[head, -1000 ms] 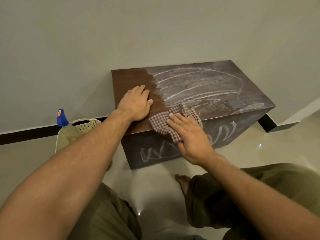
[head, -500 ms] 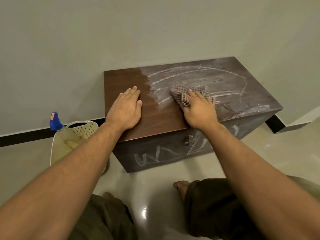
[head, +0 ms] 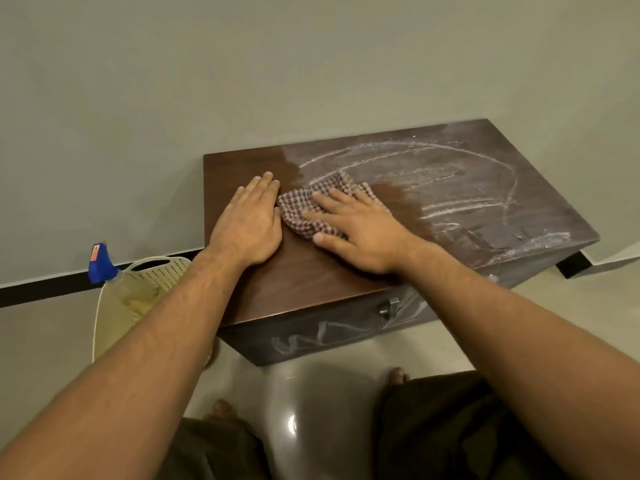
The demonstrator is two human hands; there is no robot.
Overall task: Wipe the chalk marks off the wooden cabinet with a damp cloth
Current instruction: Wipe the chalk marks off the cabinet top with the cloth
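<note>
Right grip point(head: 360, 226) flat, fingers spread, pressing checked cloth point(head: 304, 209) onto cabinet point(head: 311, 282) top; left grip point(head: 249, 223) flat beside, touching cloth.

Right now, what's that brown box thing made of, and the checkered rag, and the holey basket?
The cabinet looks like wood or wood-look laminate: brown grain, smooth slight sheen. The cloth under the right hand seems woven fabric: checkered, crumpled. The basket looks like cream plastic, with moulded rows of holes.

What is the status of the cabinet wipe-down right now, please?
Left hand flat on cabinet; right hand pressing cloth on top. Chalk remains on right half and front. Nothing in the way.
</note>
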